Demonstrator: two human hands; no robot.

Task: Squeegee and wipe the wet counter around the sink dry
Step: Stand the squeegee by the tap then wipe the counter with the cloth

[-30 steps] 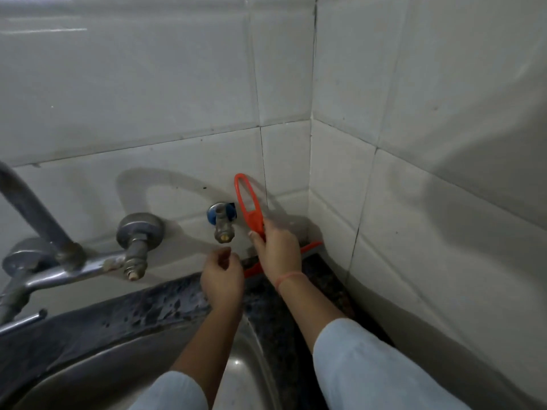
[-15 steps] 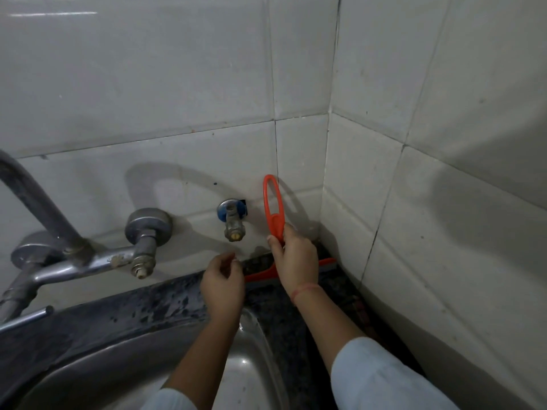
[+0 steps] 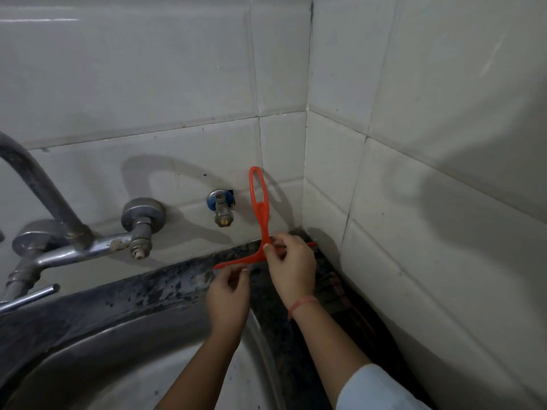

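Observation:
An orange squeegee [image 3: 262, 211] stands upright in the back right corner, loop handle up, its blade lying across the dark speckled counter [image 3: 154, 291]. My right hand [image 3: 291, 269] grips it where the handle meets the blade. My left hand [image 3: 229, 297] is just below the blade's left end, fingers curled and touching it from underneath. The steel sink [image 3: 124, 365] lies below both forearms.
White tiled walls meet in a corner right behind the squeegee. A small tap with a blue collar [image 3: 222, 207] sticks out of the back wall left of the handle. A larger metal mixer tap [image 3: 88, 241] and its spout stand at the left.
The squeegee's blade has been lifted and tilted, its left end now clear of the counter. My left hand has moved right to meet that end. The camera has shifted slightly.

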